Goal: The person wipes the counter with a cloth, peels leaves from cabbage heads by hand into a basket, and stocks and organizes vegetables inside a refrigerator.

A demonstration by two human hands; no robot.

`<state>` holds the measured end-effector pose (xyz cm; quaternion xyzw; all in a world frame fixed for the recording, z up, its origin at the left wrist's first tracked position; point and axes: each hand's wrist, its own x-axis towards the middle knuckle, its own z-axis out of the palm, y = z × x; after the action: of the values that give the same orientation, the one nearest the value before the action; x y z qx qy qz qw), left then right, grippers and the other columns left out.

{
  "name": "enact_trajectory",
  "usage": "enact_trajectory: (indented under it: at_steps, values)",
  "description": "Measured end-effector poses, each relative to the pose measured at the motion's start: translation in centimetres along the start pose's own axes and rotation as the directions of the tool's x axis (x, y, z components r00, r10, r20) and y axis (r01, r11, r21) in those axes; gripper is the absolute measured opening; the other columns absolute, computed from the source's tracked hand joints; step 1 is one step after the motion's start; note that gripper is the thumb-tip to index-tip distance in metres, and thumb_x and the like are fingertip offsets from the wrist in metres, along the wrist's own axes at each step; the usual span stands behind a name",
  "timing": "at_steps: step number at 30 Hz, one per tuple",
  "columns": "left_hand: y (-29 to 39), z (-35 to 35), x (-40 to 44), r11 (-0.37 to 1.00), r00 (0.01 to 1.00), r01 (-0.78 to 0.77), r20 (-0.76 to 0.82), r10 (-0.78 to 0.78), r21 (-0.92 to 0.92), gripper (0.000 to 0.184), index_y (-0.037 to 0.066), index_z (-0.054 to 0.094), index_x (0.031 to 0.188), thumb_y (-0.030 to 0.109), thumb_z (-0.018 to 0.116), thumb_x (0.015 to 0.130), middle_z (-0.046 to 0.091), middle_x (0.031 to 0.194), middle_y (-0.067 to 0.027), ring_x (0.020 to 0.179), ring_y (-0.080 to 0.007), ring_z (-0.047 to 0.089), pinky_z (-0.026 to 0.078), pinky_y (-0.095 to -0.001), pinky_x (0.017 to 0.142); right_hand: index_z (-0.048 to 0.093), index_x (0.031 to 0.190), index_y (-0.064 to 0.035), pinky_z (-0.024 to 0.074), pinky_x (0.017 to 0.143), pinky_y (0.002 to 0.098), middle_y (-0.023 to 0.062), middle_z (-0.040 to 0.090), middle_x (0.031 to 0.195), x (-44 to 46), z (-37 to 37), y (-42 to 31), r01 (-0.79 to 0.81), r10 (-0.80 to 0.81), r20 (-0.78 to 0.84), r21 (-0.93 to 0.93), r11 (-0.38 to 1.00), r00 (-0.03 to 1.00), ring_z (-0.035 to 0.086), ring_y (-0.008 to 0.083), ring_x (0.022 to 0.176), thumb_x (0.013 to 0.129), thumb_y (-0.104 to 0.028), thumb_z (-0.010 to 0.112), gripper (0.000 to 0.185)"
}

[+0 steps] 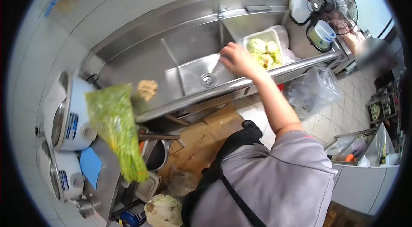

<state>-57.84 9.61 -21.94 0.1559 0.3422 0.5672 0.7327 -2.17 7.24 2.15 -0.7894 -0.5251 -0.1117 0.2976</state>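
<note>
My right hand (236, 59) reaches over the metal sink (206, 65), just left of a white tub. Its fingers are loosely bent and a little apart, and I see nothing held in them. The white tub (279, 43) stands in the right basin and holds pale green cabbage heads (262, 51). Below the hand lies the round drain (208, 80) of the middle basin. On the left drainboard rests a crumpled tan lump (147, 90). My left hand is outside the picture.
A plastic bag of long green stalks (118, 126) lies at the left, beside white pots (77, 117). A faucet (220, 10) rises behind the sink. A fan (332, 4) stands at the right end. A clear bag (315, 92) hangs at the front; a cabbage (164, 210) sits below.
</note>
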Motion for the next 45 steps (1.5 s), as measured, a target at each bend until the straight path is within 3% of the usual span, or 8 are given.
enact_trajectory:
  at_steps: [7,17,25,28,31,36,41,45]
  values:
    - [-12.2,6.8,-3.7,0.999,0.998,0.051,-0.026,-0.051,0.01,0.056,0.007,0.03,0.136,0.032,0.047,0.088,0.035,0.138,-0.0115,0.122,-0.0331,0.037,0.041,-0.0434,0.094,0.061,0.103,-0.0048,0.0454,0.082,0.0381,0.0158,0.063,0.099,-2.4,-6.5,33.4,-0.56,0.588,0.385,-0.195,0.805,0.711,0.058,0.0303,0.095,0.073,-0.036,0.066,0.043]
    - [-14.8,11.8,-11.3,0.999,0.988,-0.03,-0.153,0.034,0.026,0.055,0.007,0.03,0.136,0.03,0.047,0.088,0.035,0.138,-0.0115,0.122,-0.0338,0.037,0.042,-0.0437,0.093,0.062,0.104,-0.0047,0.0444,0.083,0.0383,0.0151,0.062,0.103,-11.3,12.0,51.3,-0.01,0.202,0.979,-0.202,0.979,-0.016,0.057,0.0314,0.098,0.062,-0.032,0.074,0.051]
    - [-14.2,12.4,-12.2,0.979,0.987,-0.158,-0.055,0.152,-0.125,0.055,0.007,0.03,0.136,0.029,0.047,0.088,0.034,0.138,-0.0115,0.122,-0.0343,0.037,0.043,-0.0439,0.092,0.043,0.123,-0.0001,0.0412,0.09,0.0396,0.0199,0.047,0.123,-9.1,24.5,41.2,-0.434,0.248,0.908,-0.083,0.897,0.337,0.049,0.0336,0.109,0.061,-0.047,0.073,0.083]
    - [-15.0,11.3,-12.8,0.79,0.872,-0.433,-0.022,0.49,0.434,0.054,0.006,0.032,0.135,0.029,0.047,0.088,0.035,0.138,-0.011,0.121,-0.0344,0.037,0.043,-0.0428,0.091,0.018,0.135,0.0011,0.0348,0.099,0.0412,0.0174,0.025,0.138,-6.6,23.0,36.0,-0.381,0.493,0.817,-0.372,0.846,0.298,0.035,0.0345,0.123,0.058,-0.046,0.076,0.107]
    - [-16.4,16.0,-15.3,0.923,0.947,-0.308,-0.17,0.273,-0.232,0.05,0.006,0.037,0.133,0.029,0.043,0.088,0.039,0.136,-0.0106,0.121,-0.0319,0.038,0.04,-0.0422,0.092,0.021,0.135,-0.0016,0.0322,0.101,0.0405,0.0139,0.022,0.143,-5.2,25.2,34.3,-0.169,0.352,0.853,-0.31,0.936,0.385,0.028,0.0269,0.129,0.057,-0.036,0.078,0.103]
    - [-17.7,15.7,-18.1,0.877,0.948,-0.31,-0.046,0.315,-0.367,0.049,0.006,0.039,0.131,0.03,0.041,0.089,0.041,0.134,-0.0108,0.121,-0.0301,0.039,0.038,-0.0433,0.094,0.06,0.097,0.0002,0.0489,0.077,0.0387,0.0186,0.06,0.106,-8.0,30.9,38.8,-0.375,0.19,0.863,0.0,0.927,0.468,0.06,0.0289,0.093,0.056,-0.016,0.08,0.048]
    - [-17.7,18.1,-20.3,0.796,0.871,-0.47,-0.056,0.488,-0.381,0.049,0.006,0.04,0.13,0.031,0.042,0.088,0.043,0.133,-0.0117,0.121,-0.0309,0.04,0.037,-0.0446,0.097,0.045,0.119,-0.0016,0.0461,0.063,0.0417,0.0114,0.057,0.095,-7.8,27.3,40.6,-0.849,0.256,0.953,0.001,0.528,0.16,0.057,0.0247,0.081,0.089,-0.025,0.046,0.038]
    - [-17.0,19.3,-20.4,0.689,0.79,-0.604,-0.19,0.583,-0.4,0.05,0.007,0.041,0.13,0.033,0.041,0.088,0.043,0.133,-0.0116,0.121,-0.0309,0.041,0.036,-0.0448,0.097,0.048,0.11,-0.0053,0.0368,0.035,0.0286,0.0062,0.053,0.074,-7.1,21.2,42.2,-0.958,0.215,0.972,0.028,0.286,0.092,0.05,0.0162,0.053,0.068,0.005,0.054,0.044]
